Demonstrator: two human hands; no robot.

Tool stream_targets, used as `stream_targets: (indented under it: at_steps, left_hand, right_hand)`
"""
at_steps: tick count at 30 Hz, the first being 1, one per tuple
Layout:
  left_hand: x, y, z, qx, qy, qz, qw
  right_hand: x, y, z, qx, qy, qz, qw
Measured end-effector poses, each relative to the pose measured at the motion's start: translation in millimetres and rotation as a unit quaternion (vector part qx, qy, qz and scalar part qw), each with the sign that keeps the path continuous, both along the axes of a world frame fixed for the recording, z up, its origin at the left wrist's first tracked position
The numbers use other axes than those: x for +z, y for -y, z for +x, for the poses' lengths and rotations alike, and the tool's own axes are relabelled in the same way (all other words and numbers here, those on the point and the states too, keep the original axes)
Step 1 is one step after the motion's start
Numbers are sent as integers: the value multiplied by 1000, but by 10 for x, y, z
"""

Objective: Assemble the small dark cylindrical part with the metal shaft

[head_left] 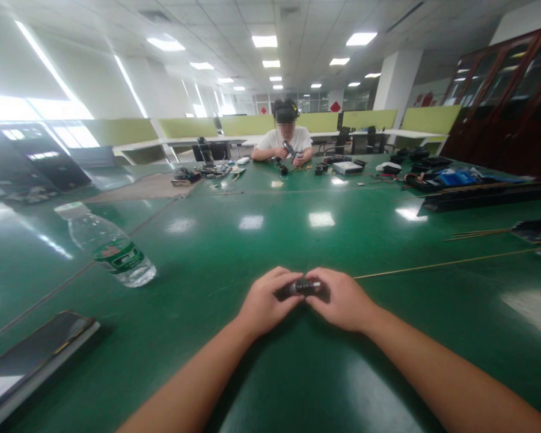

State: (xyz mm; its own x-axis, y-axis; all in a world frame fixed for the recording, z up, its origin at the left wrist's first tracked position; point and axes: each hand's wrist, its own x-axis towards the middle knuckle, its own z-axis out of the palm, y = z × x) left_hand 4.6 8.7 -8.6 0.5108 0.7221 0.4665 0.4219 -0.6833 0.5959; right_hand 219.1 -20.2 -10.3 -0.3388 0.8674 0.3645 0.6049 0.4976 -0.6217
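Note:
Close in front of me, both hands meet around a small dark cylindrical object held roughly level. It looks shiny, with a small white part at its right end; its exact kind is unclear. My left hand is closed on the left end, thumb below and fingers above. Around the right end, my right hand is curled in a similar grip. The fingers cover both ends of the object. Beneath the hands is the green tabletop.
A clear water bottle with a green label stands at left, appearing tilted. Nearer lies a dark flat case. A thin yellowish rod reaches in from the right. Across the table a person handles a dark tool among electronic parts.

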Motion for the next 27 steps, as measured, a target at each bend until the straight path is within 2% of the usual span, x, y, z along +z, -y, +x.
stream_targets:
  at_steps: [5, 11, 27]
  left_hand:
    - [22, 10, -1, 17, -8, -4, 1000]
    - [55, 20, 9, -11, -7, -3, 1000]
    - [33, 11, 5, -10, -2, 1, 1000]
  right_hand:
    - [13, 11, -2, 3, -2, 4, 1000]
    - [21, 14, -5, 6, -6, 5, 1000]
    - [-24, 6, -10, 17, -6, 13, 1000]
